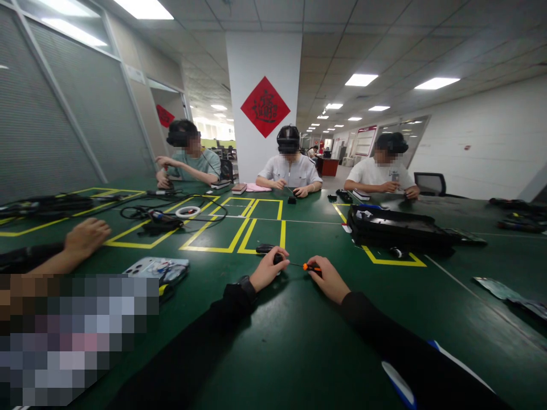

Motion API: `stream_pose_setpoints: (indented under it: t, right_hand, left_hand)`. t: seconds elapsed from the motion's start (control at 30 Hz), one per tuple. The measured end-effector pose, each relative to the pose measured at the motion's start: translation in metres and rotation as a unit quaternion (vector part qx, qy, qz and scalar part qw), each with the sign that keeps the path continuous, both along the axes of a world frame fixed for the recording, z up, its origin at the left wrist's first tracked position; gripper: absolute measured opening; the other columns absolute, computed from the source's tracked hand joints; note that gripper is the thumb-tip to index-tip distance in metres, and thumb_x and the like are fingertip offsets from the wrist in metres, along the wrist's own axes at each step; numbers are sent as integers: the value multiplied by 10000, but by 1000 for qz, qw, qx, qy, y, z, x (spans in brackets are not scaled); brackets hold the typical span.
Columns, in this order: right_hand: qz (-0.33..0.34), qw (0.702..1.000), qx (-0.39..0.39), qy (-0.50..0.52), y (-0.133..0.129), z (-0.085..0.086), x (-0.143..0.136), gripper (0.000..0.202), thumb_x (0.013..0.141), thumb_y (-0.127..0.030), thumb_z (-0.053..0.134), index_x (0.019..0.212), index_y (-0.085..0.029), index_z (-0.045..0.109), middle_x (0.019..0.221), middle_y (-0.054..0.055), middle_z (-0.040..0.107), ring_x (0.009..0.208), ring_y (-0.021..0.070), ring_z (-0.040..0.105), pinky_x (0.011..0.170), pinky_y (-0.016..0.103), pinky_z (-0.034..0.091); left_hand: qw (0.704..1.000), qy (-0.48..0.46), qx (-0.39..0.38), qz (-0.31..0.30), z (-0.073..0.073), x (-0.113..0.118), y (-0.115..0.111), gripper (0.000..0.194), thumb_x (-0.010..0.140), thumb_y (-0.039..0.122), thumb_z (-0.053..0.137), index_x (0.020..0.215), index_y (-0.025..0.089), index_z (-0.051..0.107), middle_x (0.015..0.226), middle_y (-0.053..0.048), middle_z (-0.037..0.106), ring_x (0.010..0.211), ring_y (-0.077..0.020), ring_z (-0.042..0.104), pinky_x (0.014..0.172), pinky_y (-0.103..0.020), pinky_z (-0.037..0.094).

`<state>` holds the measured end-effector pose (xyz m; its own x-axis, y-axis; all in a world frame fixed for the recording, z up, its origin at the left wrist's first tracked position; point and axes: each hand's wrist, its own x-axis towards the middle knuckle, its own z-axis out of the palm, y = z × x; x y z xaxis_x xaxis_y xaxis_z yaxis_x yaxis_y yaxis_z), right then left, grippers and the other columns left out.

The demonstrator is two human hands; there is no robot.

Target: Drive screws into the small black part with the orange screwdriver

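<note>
holding small dark part (278,258) in left hand (268,271) with fingers clamped round it, on or just over tabletop (273,353). gripping orange-and-black screwdriver (306,266) in right hand (331,279) with fingers wrapped round it, pointing it at part; can't tell tip contact. looks like applying driver to part; probably calls for steady left hold, straight alignment.

The half-covered screwdriver (306,266) seems orange and black, the tabletop (273,353) green, its tape lines (205,249) yellow.

one screwdriver (306,266) and one small black part (278,259) are held in two hands (268,270); three people (287,169) are seen across one table (273,364); one red diamond (265,107) is hung on one pillar (265,54).
</note>
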<state>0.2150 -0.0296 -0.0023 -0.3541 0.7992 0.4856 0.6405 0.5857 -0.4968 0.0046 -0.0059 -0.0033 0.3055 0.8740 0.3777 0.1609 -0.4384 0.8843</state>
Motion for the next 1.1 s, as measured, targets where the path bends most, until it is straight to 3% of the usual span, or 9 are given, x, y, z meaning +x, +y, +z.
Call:
stream_pose_setpoints:
  t: [0.27, 0.67, 0.87, 1.1]
  right_hand:
    - [-8, 1000, -7, -14, 1, -1, -1, 159, 796, -178, 417, 862, -175, 562, 858, 48, 547, 856, 165, 465, 790, 313, 363]
    - [-9, 1000, -26, -2, 0, 0, -1, 189, 774, -230, 476, 945, -176, 536, 907, 50, 547, 858, 163, 475, 786, 304, 373]
    - [-30, 999, -18, -9, 3, -1, 0, 207, 808, -170, 367, 850, -166, 570, 846, 49, 549, 845, 158, 469, 787, 300, 362]
    - [-13, 1000, -23, 17, 2, 0, 1, 170, 751, -141, 442, 887, -175, 539, 870, 39, 544, 834, 157, 480, 778, 310, 377]
  left_hand:
    - [1000, -7, -8, -7, -1, 0, 1, 220, 723, 273, 517, 915, 175, 476, 680, 30, 518, 596, -89, 494, 604, -222, 401]
    - [1000, 9, -6, -3, -1, -1, 2, 227, 734, 315, 511, 908, 172, 487, 671, 21, 534, 601, -96, 499, 591, -221, 396]
    - [1000, 8, -8, -10, 0, -1, 0, 216, 734, 293, 506, 912, 173, 485, 677, 23, 535, 601, -96, 499, 607, -228, 398]
    - [1000, 2, -8, 0, 0, -1, 0, 205, 720, 250, 509, 907, 170, 487, 698, 19, 535, 621, -103, 506, 640, -242, 402]
